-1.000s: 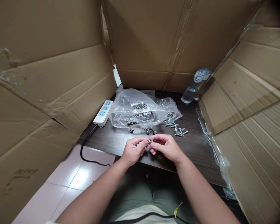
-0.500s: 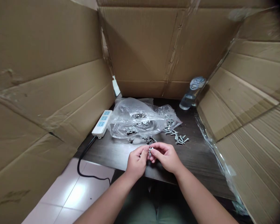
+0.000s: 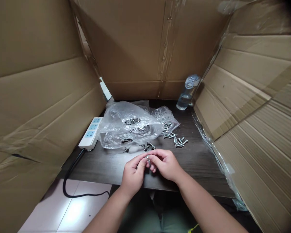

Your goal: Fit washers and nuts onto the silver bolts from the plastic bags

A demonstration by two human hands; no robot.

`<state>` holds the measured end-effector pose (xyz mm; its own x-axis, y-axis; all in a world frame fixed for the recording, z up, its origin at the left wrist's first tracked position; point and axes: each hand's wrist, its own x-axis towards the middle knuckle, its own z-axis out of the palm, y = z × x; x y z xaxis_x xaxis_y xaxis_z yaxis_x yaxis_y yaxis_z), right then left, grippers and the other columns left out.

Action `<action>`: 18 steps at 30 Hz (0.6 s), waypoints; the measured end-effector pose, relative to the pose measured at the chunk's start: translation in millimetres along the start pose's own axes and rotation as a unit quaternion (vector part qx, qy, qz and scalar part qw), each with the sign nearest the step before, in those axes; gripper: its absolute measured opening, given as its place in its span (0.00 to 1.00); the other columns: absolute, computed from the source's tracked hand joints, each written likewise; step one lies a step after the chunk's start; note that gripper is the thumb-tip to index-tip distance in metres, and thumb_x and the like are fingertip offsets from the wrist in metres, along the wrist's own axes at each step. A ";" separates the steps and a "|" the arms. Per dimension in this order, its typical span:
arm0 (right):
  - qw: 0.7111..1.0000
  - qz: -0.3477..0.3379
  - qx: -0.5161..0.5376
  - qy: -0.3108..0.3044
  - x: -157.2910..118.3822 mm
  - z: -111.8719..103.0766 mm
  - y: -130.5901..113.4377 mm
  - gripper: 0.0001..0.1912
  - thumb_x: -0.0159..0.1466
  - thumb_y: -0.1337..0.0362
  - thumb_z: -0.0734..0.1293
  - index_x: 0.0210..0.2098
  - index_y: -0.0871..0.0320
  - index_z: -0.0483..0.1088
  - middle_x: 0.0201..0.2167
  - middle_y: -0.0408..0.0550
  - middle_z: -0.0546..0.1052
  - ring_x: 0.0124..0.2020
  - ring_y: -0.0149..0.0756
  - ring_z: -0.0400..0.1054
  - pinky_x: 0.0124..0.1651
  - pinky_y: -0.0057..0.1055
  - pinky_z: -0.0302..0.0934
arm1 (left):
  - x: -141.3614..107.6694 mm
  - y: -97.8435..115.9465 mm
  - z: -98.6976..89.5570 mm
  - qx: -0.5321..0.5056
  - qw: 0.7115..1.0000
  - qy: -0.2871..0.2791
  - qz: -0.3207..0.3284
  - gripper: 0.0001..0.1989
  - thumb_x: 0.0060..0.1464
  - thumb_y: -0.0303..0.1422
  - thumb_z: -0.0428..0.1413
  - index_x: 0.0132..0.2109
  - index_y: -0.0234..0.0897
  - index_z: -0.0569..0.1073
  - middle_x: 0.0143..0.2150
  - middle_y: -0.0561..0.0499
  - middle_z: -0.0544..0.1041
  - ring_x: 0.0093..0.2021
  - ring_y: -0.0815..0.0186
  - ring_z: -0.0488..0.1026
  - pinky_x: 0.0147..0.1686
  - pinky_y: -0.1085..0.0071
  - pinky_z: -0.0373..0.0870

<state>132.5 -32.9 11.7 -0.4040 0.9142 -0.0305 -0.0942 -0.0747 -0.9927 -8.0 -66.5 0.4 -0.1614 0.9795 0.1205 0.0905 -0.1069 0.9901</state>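
Fingertips of my left hand (image 3: 134, 173) and my right hand (image 3: 166, 164) meet over the front part of the dark table (image 3: 196, 165). Between them they pinch a small silvery metal piece (image 3: 147, 157), partly covered by the fingers; it looks like a screw. Just beyond my hands lie several dark-headed screws (image 3: 146, 147). Behind these, a clear plastic bag (image 3: 113, 116) lies spread out, with washers or nuts (image 3: 133, 121) on it or in it. Loose silver bolts (image 3: 180, 141) are scattered to the right, by a second plastic bag (image 3: 163, 114).
A white power strip (image 3: 91, 132) with a black cable (image 3: 67, 176) lies at the table's left edge. At the back right stands a water bottle (image 3: 187, 94). Cardboard walls (image 3: 131, 48) enclose the table at the left, back and right.
The view has turned slightly to the right, so the table's contents appear further left. Both hands still pinch the small metal piece together.
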 end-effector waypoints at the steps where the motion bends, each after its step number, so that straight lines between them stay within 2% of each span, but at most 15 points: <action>1: 1.000 0.004 -0.018 0.002 0.2 -0.7 -0.1 0.17 0.59 0.53 0.66 0.36 0.62 0.73 0.20 0.43 0.73 0.17 0.26 0.65 0.20 0.23 0.62 | -0.3 1.0 0.0 0.022 1.000 -0.016 0.008 0.13 0.53 0.35 0.56 0.42 0.34 0.79 0.24 0.51 0.74 0.24 0.70 0.67 0.25 0.75 0.65; 3: 0.998 0.007 -0.067 0.008 0.8 -2.7 0.9 0.19 0.61 0.50 0.64 0.30 0.61 0.72 0.16 0.41 0.70 0.14 0.25 0.63 0.17 0.21 0.58 | -1.1 1.8 0.2 0.053 0.998 -0.039 0.012 0.12 0.55 0.35 0.54 0.42 0.35 0.79 0.25 0.51 0.74 0.26 0.68 0.69 0.29 0.74 0.67; 6: 0.989 0.013 -0.149 0.013 2.1 -6.7 5.3 0.24 0.63 0.48 0.61 0.22 0.60 0.67 0.11 0.40 0.65 0.11 0.25 0.60 0.15 0.20 0.53 | -1.2 -0.2 0.6 0.063 0.997 -0.033 0.002 0.12 0.55 0.35 0.53 0.41 0.35 0.78 0.26 0.51 0.74 0.28 0.67 0.70 0.30 0.74 0.67; 8: 0.985 0.016 -0.169 0.019 2.4 -9.3 7.8 0.26 0.63 0.46 0.59 0.20 0.60 0.66 0.10 0.40 0.64 0.11 0.25 0.60 0.15 0.21 0.53 | -0.3 -2.6 0.5 0.047 0.998 -0.031 -0.020 0.13 0.55 0.36 0.53 0.42 0.34 0.78 0.26 0.51 0.74 0.28 0.67 0.70 0.29 0.73 0.67; 10: 0.991 0.015 -0.131 0.030 1.8 -10.9 7.6 0.23 0.62 0.47 0.61 0.25 0.61 0.69 0.12 0.40 0.67 0.13 0.27 0.62 0.18 0.22 0.56 | 1.0 -4.9 -0.1 0.020 0.998 -0.027 -0.044 0.14 0.55 0.37 0.54 0.43 0.34 0.77 0.26 0.51 0.74 0.26 0.68 0.69 0.28 0.74 0.67; 12: 0.998 0.007 -0.053 0.031 0.5 -11.0 4.5 0.18 0.59 0.50 0.66 0.37 0.60 0.70 0.20 0.42 0.71 0.18 0.29 0.66 0.22 0.25 0.62 | 2.3 -6.2 -0.8 -0.006 0.998 -0.023 -0.059 0.14 0.54 0.38 0.55 0.43 0.34 0.77 0.26 0.51 0.74 0.25 0.69 0.69 0.26 0.74 0.67; 14: 1.000 0.002 0.014 0.002 -1.1 -10.1 0.5 0.21 0.55 0.55 0.72 0.44 0.59 0.68 0.27 0.43 0.74 0.23 0.30 0.69 0.27 0.28 0.65 | 3.3 -6.3 -1.2 -0.019 0.997 -0.027 -0.066 0.15 0.53 0.38 0.56 0.44 0.35 0.77 0.26 0.51 0.75 0.26 0.68 0.69 0.25 0.75 0.66; 16: 0.999 0.004 0.043 -0.021 -2.3 -8.6 -2.2 0.20 0.52 0.58 0.73 0.41 0.60 0.70 0.28 0.45 0.75 0.25 0.31 0.69 0.30 0.29 0.66 | 4.3 -5.5 -0.9 -0.023 0.997 -0.033 -0.070 0.15 0.53 0.38 0.56 0.43 0.35 0.77 0.26 0.50 0.75 0.27 0.68 0.70 0.25 0.75 0.66; 18: 0.999 0.011 0.047 -0.015 -2.7 -7.3 -2.7 0.15 0.53 0.58 0.72 0.37 0.61 0.72 0.26 0.46 0.75 0.25 0.31 0.69 0.29 0.30 0.67 | 5.8 -4.6 -0.3 -0.023 0.996 -0.032 -0.074 0.15 0.52 0.39 0.57 0.43 0.35 0.78 0.26 0.50 0.76 0.27 0.67 0.71 0.25 0.74 0.66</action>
<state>140.5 -32.3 13.6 -0.4344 0.8994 -0.0476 -0.1686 -0.1332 -0.9766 -9.6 -60.4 -3.4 -0.1074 0.9937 -0.0307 0.0240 0.0334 0.9992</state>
